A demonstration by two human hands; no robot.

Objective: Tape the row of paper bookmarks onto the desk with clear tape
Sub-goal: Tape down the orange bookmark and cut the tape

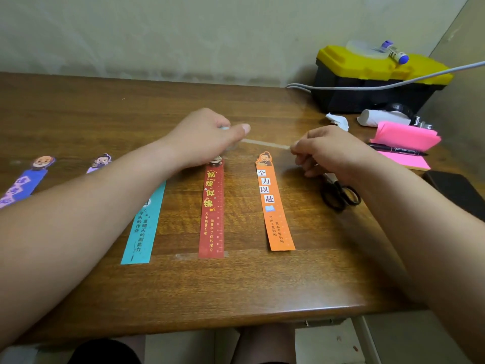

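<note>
Head view: stretching clear tape strip (265, 143) finger to finger

Grips a mostly hidden tape roll (229, 147) in curled left hand (207, 137) fingers; pinches the strip's free end with right hand (328, 151) fingertips. Holds it just beyond the orange bookmark (274, 203) top.

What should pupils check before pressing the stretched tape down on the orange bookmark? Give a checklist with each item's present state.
1. Clear tape strip held taut between left hand and right hand: ok.
2. Orange bookmark flat on the desk, in line with the row: ok.
3. Strip level with the orange bookmark's top: cannot tell; its height above the desk is unclear.
4. Orange bookmark's bottom end taped: not ok; no tape shows there.
5. Red bookmark bottom end taped: ok.
6. Scissors within reach, by the right hand: ok.
</note>
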